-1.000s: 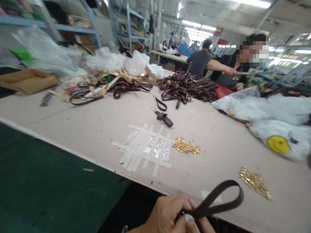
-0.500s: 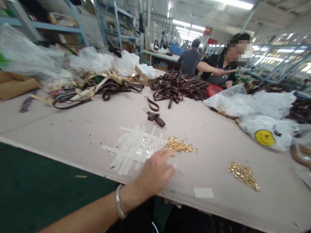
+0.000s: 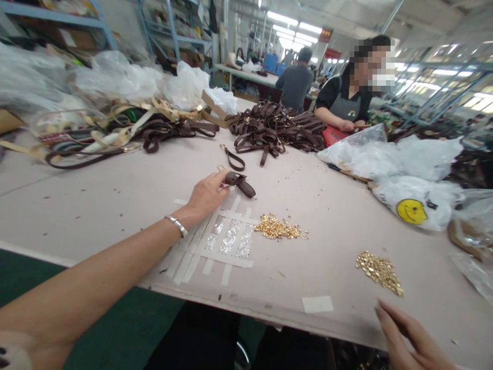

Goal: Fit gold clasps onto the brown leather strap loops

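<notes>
My left hand (image 3: 208, 195) reaches across the table, its fingers closed on the near end of a folded dark brown leather strap (image 3: 246, 189). A metal clasp (image 3: 221, 167) shows just behind the fingertips. Beyond lies a brown wrist strap loop (image 3: 235, 160) with a gold hook. At the lower right is my right hand (image 3: 410, 336), partly cut off by the frame; its thumb and finger come together at the tips, and anything pinched there is too small to make out. Closest to it is a pile of flat gold metal pieces (image 3: 380, 272). Another pile of small gold fittings (image 3: 279, 227) sits mid-table.
Taped strips over clear plastic (image 3: 230, 236) lie under my left forearm. A white paper slip (image 3: 317, 304) is near the front edge. Behind are a heap of brown straps (image 3: 279, 126), plastic bags (image 3: 416, 205) and tangled straps (image 3: 115, 131). A co-worker (image 3: 352, 103) stands across the table.
My left hand has moved forward and left from beside the gold fittings to the folded strap and closed on it. My right hand has come into view. The co-worker's arm has lowered.
</notes>
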Action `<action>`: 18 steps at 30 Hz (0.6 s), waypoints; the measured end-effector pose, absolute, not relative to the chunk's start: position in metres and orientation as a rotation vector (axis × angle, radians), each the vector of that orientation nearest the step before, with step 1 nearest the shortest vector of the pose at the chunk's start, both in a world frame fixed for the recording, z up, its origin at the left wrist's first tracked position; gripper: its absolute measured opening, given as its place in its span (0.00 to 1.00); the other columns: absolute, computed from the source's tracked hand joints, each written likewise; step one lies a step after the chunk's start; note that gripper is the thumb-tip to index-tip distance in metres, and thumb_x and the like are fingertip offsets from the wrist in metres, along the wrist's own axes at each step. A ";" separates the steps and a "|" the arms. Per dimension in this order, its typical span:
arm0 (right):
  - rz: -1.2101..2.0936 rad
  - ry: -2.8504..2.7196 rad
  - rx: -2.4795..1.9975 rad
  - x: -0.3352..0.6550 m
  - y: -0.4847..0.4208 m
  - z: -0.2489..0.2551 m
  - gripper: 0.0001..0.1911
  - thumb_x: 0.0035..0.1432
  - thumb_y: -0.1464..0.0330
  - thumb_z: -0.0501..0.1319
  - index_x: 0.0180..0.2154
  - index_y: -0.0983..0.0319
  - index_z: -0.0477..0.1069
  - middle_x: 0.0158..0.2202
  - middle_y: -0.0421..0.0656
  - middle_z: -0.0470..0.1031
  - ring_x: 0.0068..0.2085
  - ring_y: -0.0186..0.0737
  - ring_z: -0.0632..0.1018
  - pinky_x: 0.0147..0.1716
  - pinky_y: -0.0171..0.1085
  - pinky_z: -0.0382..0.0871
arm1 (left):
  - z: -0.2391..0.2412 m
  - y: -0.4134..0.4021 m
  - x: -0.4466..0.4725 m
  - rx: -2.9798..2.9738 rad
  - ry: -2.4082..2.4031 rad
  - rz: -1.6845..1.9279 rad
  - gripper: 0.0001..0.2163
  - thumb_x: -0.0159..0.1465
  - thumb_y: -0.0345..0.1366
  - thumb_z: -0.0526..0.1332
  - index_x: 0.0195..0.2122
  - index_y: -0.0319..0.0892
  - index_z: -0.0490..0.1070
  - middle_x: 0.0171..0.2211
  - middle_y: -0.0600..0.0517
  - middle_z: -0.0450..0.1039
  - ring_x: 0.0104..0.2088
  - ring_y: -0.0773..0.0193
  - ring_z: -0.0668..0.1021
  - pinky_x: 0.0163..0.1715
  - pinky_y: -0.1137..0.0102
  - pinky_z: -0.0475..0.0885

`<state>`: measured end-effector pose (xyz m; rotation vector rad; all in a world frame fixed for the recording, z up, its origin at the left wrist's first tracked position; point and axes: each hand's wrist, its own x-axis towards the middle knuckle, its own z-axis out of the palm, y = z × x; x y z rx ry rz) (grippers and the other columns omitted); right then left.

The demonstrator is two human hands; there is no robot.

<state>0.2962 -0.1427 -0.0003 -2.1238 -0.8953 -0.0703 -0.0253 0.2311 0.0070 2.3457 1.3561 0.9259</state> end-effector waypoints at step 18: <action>-0.399 -2.003 -1.837 0.290 0.015 -0.044 0.15 0.69 0.62 0.52 0.47 0.59 0.75 0.44 0.44 0.81 0.43 0.46 0.78 0.48 0.44 0.70 | 0.004 0.242 -0.031 2.589 0.765 0.746 0.11 0.63 0.26 0.56 0.42 0.40 0.75 0.41 0.46 0.78 0.45 0.57 0.76 0.53 0.58 0.69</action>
